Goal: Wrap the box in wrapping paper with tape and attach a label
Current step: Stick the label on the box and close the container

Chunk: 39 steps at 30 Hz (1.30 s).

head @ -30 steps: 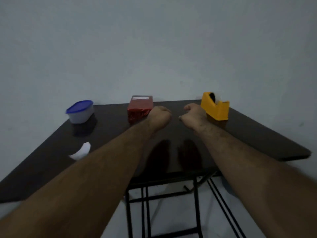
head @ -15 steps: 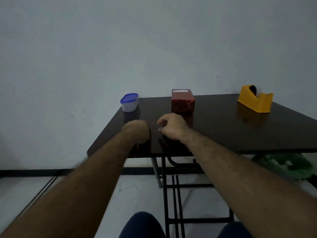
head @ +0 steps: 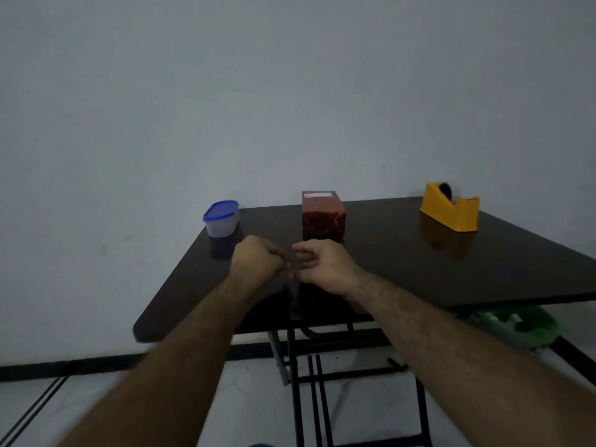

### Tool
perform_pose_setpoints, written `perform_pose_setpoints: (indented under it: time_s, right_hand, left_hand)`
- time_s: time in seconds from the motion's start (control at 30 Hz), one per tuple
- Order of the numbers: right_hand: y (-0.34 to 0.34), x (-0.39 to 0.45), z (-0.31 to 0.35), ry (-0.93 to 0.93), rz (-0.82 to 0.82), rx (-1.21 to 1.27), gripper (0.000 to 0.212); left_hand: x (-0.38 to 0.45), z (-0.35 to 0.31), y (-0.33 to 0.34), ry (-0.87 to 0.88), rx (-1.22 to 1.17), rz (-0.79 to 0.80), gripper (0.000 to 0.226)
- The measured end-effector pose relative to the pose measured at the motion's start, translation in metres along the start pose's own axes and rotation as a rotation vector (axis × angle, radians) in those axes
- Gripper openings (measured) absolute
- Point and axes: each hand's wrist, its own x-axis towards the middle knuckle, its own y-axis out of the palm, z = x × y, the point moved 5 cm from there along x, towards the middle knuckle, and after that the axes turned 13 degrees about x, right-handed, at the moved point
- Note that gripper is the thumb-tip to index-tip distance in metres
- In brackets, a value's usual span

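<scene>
— Where is the box?
— From my head camera, the box (head: 323,214) in red paper stands on the table (head: 403,269), a white label (head: 317,194) on top; the tub (head: 221,218) sits left of it, the tape dispenser (head: 450,208) well to its right.
— Your hands?
— Just in front of the box; my left hand (head: 257,262) is clenched on nothing, my right hand (head: 324,266) loosely curled, empty.

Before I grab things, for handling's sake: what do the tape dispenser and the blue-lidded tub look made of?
Tape dispenser: likely moulded plastic, uniform matte yellow with rounded edges. Tub: probably thin plastic, translucent whitish body under an opaque blue lid.
</scene>
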Motion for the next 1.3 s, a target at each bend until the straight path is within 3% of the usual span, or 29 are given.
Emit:
perform_pose_setpoints:
  time_s: [0.13,0.3,0.47,0.57,0.63,0.8,1.03,1.17,1.3]
  right_hand:
    - [-0.037,0.019,0.018,-0.076,-0.131,0.136,0.031]
    - [-0.106,0.063,0.031,-0.125,-0.332,0.221,0.020]
    - [-0.175,0.132,0.023,-0.112,-0.471,0.334,0.020]
    - [-0.203,0.153,0.029,-0.093,-0.500,0.396,0.017]
    - [-0.219,0.166,0.039,-0.081,-0.491,0.395,0.016]
    - [-0.250,0.194,0.085,-0.016,-0.382,0.469,0.029]
    - [-0.293,0.202,0.192,-0.069,-0.439,0.473,0.033]
    - [-0.326,0.188,0.250,-0.091,-0.496,0.425,0.019]
    - [-0.347,0.166,0.275,-0.104,-0.636,0.399,0.010]
  left_hand:
    - [0.011,-0.043,0.009,-0.035,-0.625,-0.013,0.020]
    - [0.069,-0.103,0.020,0.133,-0.943,0.129,0.020]
    - [0.163,-0.154,0.020,0.293,-0.771,0.012,0.029]
    - [0.196,-0.182,0.012,0.292,-0.783,0.095,0.026]
    - [0.211,-0.206,0.001,0.313,-0.758,0.163,0.015]
    - [0.246,-0.249,-0.048,0.306,-0.680,0.159,0.007]
    - [0.252,-0.311,-0.127,0.345,-0.761,0.269,0.014]
    - [0.237,-0.358,-0.168,0.439,-0.798,0.429,0.019]
    - [0.220,-0.399,-0.187,0.503,-0.825,0.474,0.021]
